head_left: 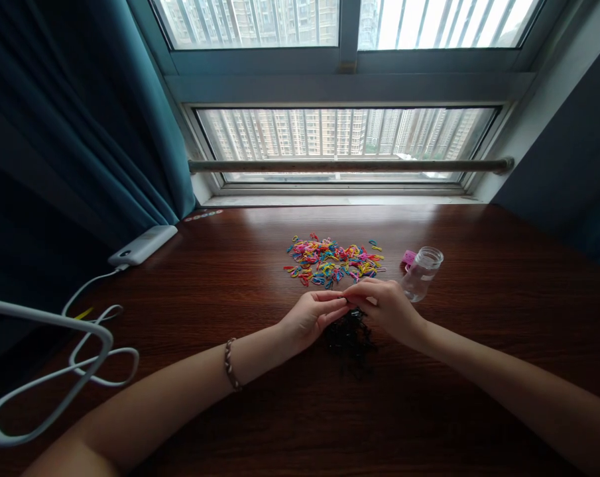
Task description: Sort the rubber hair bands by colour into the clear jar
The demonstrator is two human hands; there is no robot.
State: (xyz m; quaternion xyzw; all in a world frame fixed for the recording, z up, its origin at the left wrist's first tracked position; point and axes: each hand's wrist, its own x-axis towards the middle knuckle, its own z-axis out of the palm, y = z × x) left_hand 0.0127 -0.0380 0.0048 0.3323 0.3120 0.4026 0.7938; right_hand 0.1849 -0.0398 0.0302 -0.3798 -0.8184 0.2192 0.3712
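Observation:
My left hand [311, 317] and my right hand [386, 308] meet at the fingertips in the middle of the table. Both pinch, and what they hold, if anything, is too small to make out. Just below the fingers lies a tangled pile of small black bands [350, 338], partly covered by the hands. Beyond the fingertips a loose heap of small coloured loops [324, 255], like rubber bands, is spread out in red, yellow, blue and pink. To the right of my right hand a clear jar [423, 268] without a lid stands, its lower left side close behind the wrist.
A small pink item [408, 258] lies beside the jar. On the left are a white power bank-like box [143, 245] with a looping white cable [98, 358] and a blue curtain [130, 119]. A horizontal rail [349, 166] crosses the window behind the brown table [220, 271].

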